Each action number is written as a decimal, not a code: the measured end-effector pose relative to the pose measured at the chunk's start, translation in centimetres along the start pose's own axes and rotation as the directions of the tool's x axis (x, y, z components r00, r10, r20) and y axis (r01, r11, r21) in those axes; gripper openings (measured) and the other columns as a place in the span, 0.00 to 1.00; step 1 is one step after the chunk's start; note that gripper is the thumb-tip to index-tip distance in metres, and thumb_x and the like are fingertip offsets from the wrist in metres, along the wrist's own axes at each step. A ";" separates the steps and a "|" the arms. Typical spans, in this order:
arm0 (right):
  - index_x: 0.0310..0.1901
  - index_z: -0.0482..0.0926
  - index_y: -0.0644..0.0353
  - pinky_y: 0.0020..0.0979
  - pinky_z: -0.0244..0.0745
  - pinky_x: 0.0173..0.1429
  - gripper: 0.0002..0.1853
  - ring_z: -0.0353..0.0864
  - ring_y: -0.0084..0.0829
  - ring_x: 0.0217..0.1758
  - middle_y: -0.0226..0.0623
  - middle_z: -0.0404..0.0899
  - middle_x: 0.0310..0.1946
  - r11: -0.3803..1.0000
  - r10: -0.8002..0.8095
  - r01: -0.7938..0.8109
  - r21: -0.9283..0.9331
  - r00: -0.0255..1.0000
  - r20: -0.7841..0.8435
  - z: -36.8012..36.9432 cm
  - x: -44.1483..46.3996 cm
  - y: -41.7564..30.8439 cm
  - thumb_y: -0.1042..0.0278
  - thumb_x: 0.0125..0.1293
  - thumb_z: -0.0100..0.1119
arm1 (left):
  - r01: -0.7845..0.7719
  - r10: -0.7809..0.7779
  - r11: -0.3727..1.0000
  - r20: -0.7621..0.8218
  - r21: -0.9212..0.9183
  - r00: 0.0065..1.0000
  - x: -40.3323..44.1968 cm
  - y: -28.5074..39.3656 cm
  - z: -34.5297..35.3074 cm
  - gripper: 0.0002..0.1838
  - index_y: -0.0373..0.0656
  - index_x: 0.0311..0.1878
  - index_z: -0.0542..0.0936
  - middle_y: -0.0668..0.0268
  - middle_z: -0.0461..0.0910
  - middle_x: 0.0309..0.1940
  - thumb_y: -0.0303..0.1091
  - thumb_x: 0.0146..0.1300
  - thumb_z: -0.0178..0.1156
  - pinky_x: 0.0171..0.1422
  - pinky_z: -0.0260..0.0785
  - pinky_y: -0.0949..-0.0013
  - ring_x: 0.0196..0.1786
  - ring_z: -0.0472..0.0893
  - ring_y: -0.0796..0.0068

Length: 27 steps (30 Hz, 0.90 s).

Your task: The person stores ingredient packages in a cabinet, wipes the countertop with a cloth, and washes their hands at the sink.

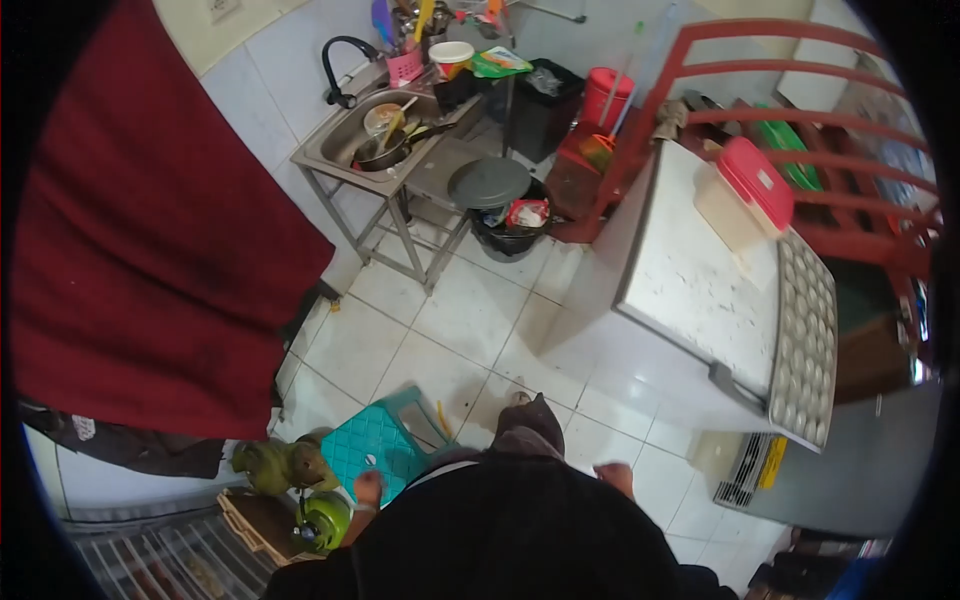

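My left hand [369, 489] hangs low beside my body, just over the edge of a turquoise plastic stool [365, 445]. Its fingers look curled in, and nothing shows in them. On the other side, my right hand [615, 476] is held out above the tiled floor, also curled and with nothing visible in it. A green gas cylinder [325, 520] stands close to my left forearm. My dark clothing covers the bottom middle of the view.
Ahead left, a metal sink [335, 150] holds a pan [385, 152] and dishes. Beside it is a black bin [510, 235] with a grey lid [490, 183]. At right, a white fridge [690, 270] lies under a red-lidded container [757, 185]. A red curtain [150, 250] hangs left.
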State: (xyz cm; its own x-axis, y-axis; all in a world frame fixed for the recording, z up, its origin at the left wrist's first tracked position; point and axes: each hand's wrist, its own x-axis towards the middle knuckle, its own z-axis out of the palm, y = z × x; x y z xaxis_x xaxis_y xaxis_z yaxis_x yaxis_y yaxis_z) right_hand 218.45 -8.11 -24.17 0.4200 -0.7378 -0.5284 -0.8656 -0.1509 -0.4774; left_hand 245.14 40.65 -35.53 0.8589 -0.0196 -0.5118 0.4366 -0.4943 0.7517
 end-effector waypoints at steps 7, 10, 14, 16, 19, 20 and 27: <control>0.30 0.79 0.64 0.28 0.70 0.35 0.14 0.75 0.23 0.28 0.36 0.78 0.23 0.835 -0.546 0.490 0.249 0.790 0.278 -5.0 12.1 -29.1 0.59 0.54 0.63 | -0.185 0.101 0.741 -0.165 -0.645 0.981 11.8 33.5 4.1 0.15 0.38 0.44 0.74 0.64 0.77 0.36 0.41 0.63 0.51 0.38 0.70 0.72 0.36 0.77 0.74; 0.33 0.79 0.64 0.32 0.70 0.35 0.12 0.76 0.33 0.29 0.40 0.78 0.26 0.728 -0.672 0.647 0.226 0.609 0.422 -5.1 16.0 -38.9 0.61 0.58 0.57 | -0.251 0.287 0.580 -0.093 -0.775 0.953 20.5 42.2 3.9 0.15 0.38 0.46 0.73 0.64 0.76 0.39 0.39 0.64 0.51 0.44 0.69 0.72 0.39 0.76 0.74; 0.34 0.78 0.64 0.35 0.70 0.38 0.11 0.76 0.41 0.34 0.44 0.77 0.30 0.466 -0.847 0.872 0.153 0.389 0.362 -4.7 21.1 -49.6 0.64 0.61 0.52 | -0.220 0.301 0.503 -0.069 -0.836 0.951 30.8 55.7 4.2 0.19 0.35 0.48 0.71 0.60 0.75 0.42 0.41 0.62 0.53 0.50 0.69 0.67 0.44 0.76 0.69; 0.35 0.77 0.65 0.38 0.69 0.42 0.11 0.74 0.47 0.37 0.47 0.76 0.32 0.489 -0.827 0.866 0.105 0.422 0.371 -4.8 23.3 -55.2 0.65 0.61 0.51 | -0.214 0.296 0.493 -0.069 -0.844 0.953 37.2 61.4 4.3 0.22 0.34 0.49 0.69 0.58 0.74 0.43 0.43 0.61 0.55 0.51 0.69 0.66 0.45 0.75 0.66; 0.34 0.77 0.64 0.37 0.69 0.42 0.11 0.74 0.46 0.37 0.46 0.75 0.31 0.416 -0.852 0.904 0.102 0.348 0.392 -3.9 27.3 -62.6 0.65 0.61 0.51 | -0.133 0.202 0.464 -0.042 -0.876 0.979 44.5 68.0 5.2 0.28 0.33 0.50 0.67 0.54 0.71 0.45 0.48 0.57 0.58 0.50 0.69 0.62 0.46 0.74 0.62; 0.34 0.77 0.64 0.37 0.69 0.42 0.11 0.74 0.46 0.37 0.46 0.75 0.31 0.415 -0.850 0.904 0.099 0.347 0.396 -3.5 28.5 -65.3 0.65 0.61 0.51 | -0.085 0.150 0.448 -0.019 -0.890 0.988 46.6 70.2 5.1 0.31 0.33 0.50 0.66 0.53 0.70 0.44 0.51 0.55 0.60 0.49 0.70 0.61 0.46 0.74 0.60; 0.36 0.76 0.64 0.35 0.70 0.43 0.11 0.75 0.41 0.39 0.45 0.74 0.33 0.311 -0.937 0.939 0.149 0.278 0.211 1.2 32.3 -80.4 0.65 0.62 0.51 | -0.017 0.049 0.736 0.028 -0.676 0.998 56.0 73.9 7.0 0.21 0.36 0.34 0.71 0.62 0.71 0.23 0.47 0.53 0.63 0.27 0.70 0.70 0.26 0.73 0.67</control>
State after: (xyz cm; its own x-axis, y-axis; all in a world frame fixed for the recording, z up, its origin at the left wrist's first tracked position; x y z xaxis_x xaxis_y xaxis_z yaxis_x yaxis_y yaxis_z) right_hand 301.96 -19.04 -3.73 0.9854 0.0754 0.1527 0.1651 -0.6415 -0.7491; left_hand 323.62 -3.07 -11.60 0.8713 -0.0684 -0.4860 0.4881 0.2243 0.8435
